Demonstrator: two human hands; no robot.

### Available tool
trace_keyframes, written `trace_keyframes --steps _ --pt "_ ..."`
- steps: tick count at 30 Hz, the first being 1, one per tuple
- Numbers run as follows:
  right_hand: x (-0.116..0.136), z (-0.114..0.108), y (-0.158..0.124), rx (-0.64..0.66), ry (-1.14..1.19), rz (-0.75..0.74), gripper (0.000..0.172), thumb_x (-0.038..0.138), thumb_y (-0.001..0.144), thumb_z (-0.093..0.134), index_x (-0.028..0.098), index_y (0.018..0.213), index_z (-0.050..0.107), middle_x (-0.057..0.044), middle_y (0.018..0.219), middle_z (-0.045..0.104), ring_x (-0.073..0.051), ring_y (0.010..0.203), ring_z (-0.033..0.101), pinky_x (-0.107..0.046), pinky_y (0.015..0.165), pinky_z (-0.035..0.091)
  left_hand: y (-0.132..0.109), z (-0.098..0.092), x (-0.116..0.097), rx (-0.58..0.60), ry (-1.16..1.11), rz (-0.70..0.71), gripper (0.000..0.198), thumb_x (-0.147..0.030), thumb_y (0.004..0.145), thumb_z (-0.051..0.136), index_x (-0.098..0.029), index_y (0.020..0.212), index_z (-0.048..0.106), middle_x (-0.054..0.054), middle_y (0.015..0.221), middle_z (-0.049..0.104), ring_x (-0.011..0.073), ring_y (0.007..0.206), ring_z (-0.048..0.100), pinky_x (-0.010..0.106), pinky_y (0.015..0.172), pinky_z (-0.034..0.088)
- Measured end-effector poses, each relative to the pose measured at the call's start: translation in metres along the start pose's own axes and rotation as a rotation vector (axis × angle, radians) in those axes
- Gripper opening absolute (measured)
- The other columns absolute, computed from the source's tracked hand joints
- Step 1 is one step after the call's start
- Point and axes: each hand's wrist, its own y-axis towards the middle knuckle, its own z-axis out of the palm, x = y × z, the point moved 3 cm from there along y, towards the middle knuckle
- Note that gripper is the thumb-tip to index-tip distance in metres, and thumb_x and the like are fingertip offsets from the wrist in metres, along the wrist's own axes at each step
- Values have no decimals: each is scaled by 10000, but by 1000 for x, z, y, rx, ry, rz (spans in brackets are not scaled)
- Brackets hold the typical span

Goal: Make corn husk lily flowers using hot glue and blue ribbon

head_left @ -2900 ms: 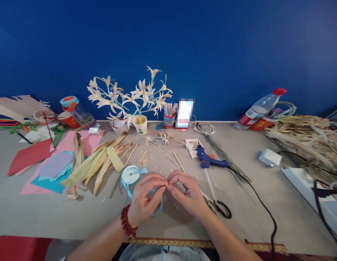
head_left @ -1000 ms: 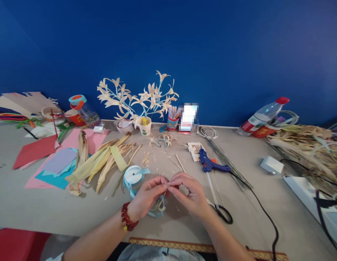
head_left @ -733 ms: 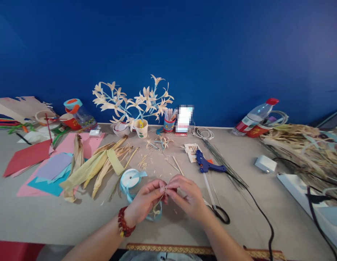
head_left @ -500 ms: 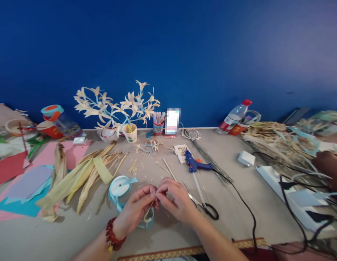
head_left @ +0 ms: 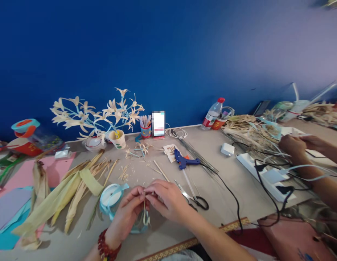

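Observation:
My left hand point(head_left: 129, 206), with a red bead bracelet at its wrist, and my right hand point(head_left: 166, 200) meet fingertip to fingertip above the table. Both are closed in a pinch on a thin pale strip point(head_left: 145, 214), which looks like husk and hangs below the fingers. Its upper end is hidden by my fingertips. Beside my left hand sits a roll of light blue ribbon point(head_left: 111, 195), some of it trailing under the hand. Scissors point(head_left: 194, 200) with black handles lie to the right of my right hand. Corn husks point(head_left: 67, 192) spread out on the left.
A blue glue gun point(head_left: 187, 161) rests by a bundle of thin wires point(head_left: 199, 154). Husk flowers point(head_left: 122, 108) stand in a paper cup point(head_left: 118, 139) at the back. At right, a power strip point(head_left: 266, 179) trails black cables near another person's hands point(head_left: 296, 145).
The view has swung to the right, bringing more of the other person's arms into sight. My hands keep their pinch, and the strip now hangs more upright.

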Motion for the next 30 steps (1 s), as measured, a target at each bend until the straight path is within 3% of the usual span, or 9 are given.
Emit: trace_keyframes --steps 3,7,10,13,18,24,30 --pt "3 -7 -10 46 -84 69 328 235 913 575 208 1239 544 -97 1124 677 -209 955 633 -312 803 500 0 1 -5 -39 44 63 158 -272 838 664 -163 735 614 4 717 558 129 671 506 249 657 435" --pt "-24 -44 -39 -29 -192 197 173 238 933 509 202 1038 642 -85 964 709 -204 866 652 -305 755 505 1 1 -10 -79 84 119 185 -284 845 651 -166 708 608 2 696 556 124 652 493 240 638 423" --pt "-61 -86 -70 -96 -356 513 201 277 933 480 202 955 665 -66 882 704 -194 744 651 -289 649 489 2 0 -9 -117 88 105 192 -300 831 669 -171 706 602 -5 698 565 118 648 492 228 628 423" --pt "-80 -108 -93 28 -518 715 215 304 921 474 211 904 667 -40 845 710 -191 734 656 -279 635 457 2 -2 -6 -150 113 87 188 -320 815 695 -177 728 608 -8 723 591 111 656 500 219 644 431" --pt "-72 -94 -91 361 -802 754 180 300 886 517 191 875 660 -77 907 724 -215 793 693 -264 613 442 2 -4 -2 -157 271 137 185 -356 827 684 -185 771 640 -7 721 605 122 672 524 220 648 428" --pt "-75 -88 -72 461 -888 746 151 115 749 575 123 812 711 -178 877 746 -314 867 718 -325 690 491 5 -7 -2 -168 362 189 224 -398 808 693 -179 775 662 5 728 610 138 673 536 241 659 439" --pt "-81 -93 -74 474 -912 791 190 115 763 562 130 880 712 -184 879 751 -337 880 722 -354 690 499 5 -8 -5 -165 359 204 235 -407 815 684 -179 765 654 5 721 595 140 673 525 239 655 435"
